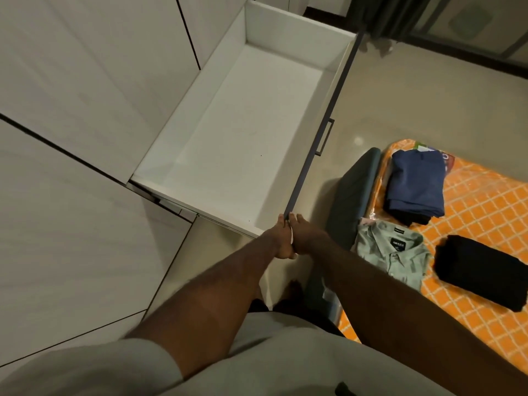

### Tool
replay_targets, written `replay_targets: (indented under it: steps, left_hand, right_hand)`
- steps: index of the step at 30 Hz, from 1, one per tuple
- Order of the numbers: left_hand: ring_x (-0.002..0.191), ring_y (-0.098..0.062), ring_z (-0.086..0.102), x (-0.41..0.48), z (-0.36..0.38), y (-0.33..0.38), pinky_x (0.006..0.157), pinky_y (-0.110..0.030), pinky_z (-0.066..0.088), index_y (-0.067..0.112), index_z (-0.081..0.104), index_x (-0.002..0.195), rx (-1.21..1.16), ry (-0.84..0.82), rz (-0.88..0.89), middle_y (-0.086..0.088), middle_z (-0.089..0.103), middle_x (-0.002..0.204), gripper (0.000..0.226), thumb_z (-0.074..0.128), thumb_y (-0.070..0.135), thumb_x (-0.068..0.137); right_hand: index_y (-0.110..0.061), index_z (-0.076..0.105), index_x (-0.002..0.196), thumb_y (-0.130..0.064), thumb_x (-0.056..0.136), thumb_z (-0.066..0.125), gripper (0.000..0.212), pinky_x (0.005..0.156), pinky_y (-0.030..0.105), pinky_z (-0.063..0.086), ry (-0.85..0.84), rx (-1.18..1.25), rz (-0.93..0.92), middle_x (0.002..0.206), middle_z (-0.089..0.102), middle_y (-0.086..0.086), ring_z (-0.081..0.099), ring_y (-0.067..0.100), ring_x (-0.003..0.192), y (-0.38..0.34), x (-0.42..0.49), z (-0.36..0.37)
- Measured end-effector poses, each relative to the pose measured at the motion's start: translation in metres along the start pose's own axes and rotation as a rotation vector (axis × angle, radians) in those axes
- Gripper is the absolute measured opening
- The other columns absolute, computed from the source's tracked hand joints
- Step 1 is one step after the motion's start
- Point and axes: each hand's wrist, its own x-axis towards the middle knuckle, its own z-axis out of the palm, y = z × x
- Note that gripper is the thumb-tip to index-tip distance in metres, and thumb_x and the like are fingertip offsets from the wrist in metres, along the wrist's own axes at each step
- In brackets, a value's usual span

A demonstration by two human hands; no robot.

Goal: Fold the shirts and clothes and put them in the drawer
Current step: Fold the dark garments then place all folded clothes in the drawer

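Both hands [290, 238] grip the boxy white drawer [200, 155] (smooth, laminate-like) corner.

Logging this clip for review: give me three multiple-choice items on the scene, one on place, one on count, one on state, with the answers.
1. Where does the green shirt lie?
A in the drawer
B on the orange mat
C on the wardrobe

2. How many folded piles or garments are on the mat?
A one
B three
C five

3. The drawer is:
A shut
B open, nothing inside
C open, full

Answers: 1 B, the green shirt lies on the orange mat. 2 B, with the blue pile and black garment. 3 B, the drawer shows its bare floor; both hands grip its front corner.
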Motion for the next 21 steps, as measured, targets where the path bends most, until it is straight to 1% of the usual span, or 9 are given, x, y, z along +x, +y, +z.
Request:
replay_targets:
  steps: [4,8,10,12,15,16,18,19,21]
  left_hand:
    - [0.156,-0.036,0.004,-0.004,0.001,0.013,0.127,-0.042,0.002,0.01,0.002,0.162,0.01,0.027,-0.083,-0.018,0.002,0.169,0.093,0.061,0.045,0.099]
    - [0.155,-0.042,0.007,0.001,0.013,0.032,0.122,-0.049,0.028,0.011,0.041,0.15,0.016,0.056,-0.23,-0.02,-0.01,0.168,0.068,0.064,0.046,0.096]
    - [0.153,-0.048,0.005,0.002,0.019,0.048,0.117,-0.054,0.034,0.013,0.047,0.145,0.034,0.092,-0.255,-0.022,-0.01,0.167,0.057,0.062,0.043,0.098]
    - [0.151,-0.05,0.012,0.004,0.025,0.065,0.117,-0.056,0.034,0.014,0.044,0.148,0.06,0.075,-0.21,-0.021,0.005,0.167,0.057,0.058,0.038,0.099]
    - [0.129,-0.033,0.052,0.01,0.034,0.087,0.107,-0.043,0.047,0.011,0.053,0.14,-0.019,0.027,-0.07,-0.016,0.049,0.146,0.045,0.061,0.025,0.098]
    - [0.12,-0.029,0.058,0.012,0.036,0.093,0.101,-0.039,0.051,0.009,0.057,0.135,-0.032,-0.001,-0.033,-0.015,0.057,0.137,0.039,0.06,0.022,0.098]
    - [0.116,-0.029,0.06,0.013,0.037,0.108,0.095,-0.036,0.051,0.006,0.059,0.131,0.006,-0.056,0.021,-0.015,0.061,0.131,0.036,0.058,0.024,0.1]
    - [0.119,-0.03,0.06,0.014,0.038,0.115,0.096,-0.037,0.05,0.005,0.059,0.132,0.036,-0.07,0.041,-0.016,0.061,0.133,0.037,0.057,0.025,0.101]
    - [0.127,-0.033,0.056,0.02,0.044,0.126,0.102,-0.037,0.045,0.003,0.057,0.137,0.093,-0.098,0.074,-0.018,0.058,0.139,0.041,0.054,0.025,0.103]
  right_hand:
    - [-0.029,0.003,0.163,-0.032,0.082,0.082,0.113,0.112,0.054,0.043,-0.032,0.032,0.028,0.169,0.017,0.008,0.03,0.034,0.151,0.016,-0.013,-0.001]
    - [-0.029,0.004,0.164,-0.027,0.09,0.074,0.102,0.116,0.051,0.04,-0.021,0.173,0.072,0.17,0.017,0.01,0.028,0.034,0.152,0.037,-0.022,0.004]
    - [-0.027,0.007,0.164,-0.025,0.091,0.073,0.098,0.119,0.05,0.037,-0.002,0.271,0.107,0.17,0.019,0.01,0.027,0.033,0.153,0.052,-0.028,0.008]
    - [-0.023,0.014,0.164,-0.024,0.093,0.068,0.088,0.119,0.045,0.037,0.016,0.394,0.15,0.168,0.024,0.01,0.032,0.032,0.151,0.068,-0.038,0.011]
    - [-0.012,0.04,0.152,-0.029,0.098,0.06,0.06,0.109,0.04,0.044,0.081,0.549,0.197,0.154,0.046,0.013,0.05,0.033,0.136,0.096,-0.05,0.026]
    - [-0.01,0.046,0.148,-0.029,0.098,0.061,0.056,0.106,0.039,0.045,0.12,0.64,0.222,0.148,0.052,0.013,0.054,0.032,0.132,0.108,-0.053,0.036]
    - [-0.01,0.059,0.13,-0.027,0.095,0.064,0.039,0.095,0.041,0.052,0.161,0.903,0.304,0.129,0.061,0.008,0.063,0.03,0.113,0.132,-0.063,0.056]
    - [-0.014,0.062,0.117,-0.025,0.094,0.063,0.025,0.086,0.041,0.054,0.175,1.113,0.355,0.115,0.063,0.005,0.066,0.026,0.099,0.139,-0.073,0.066]
    - [-0.019,0.06,0.096,-0.018,0.096,0.057,0.003,0.066,0.033,0.05,0.165,1.608,0.496,0.087,0.06,0.001,0.059,0.014,0.068,0.148,-0.095,0.077]
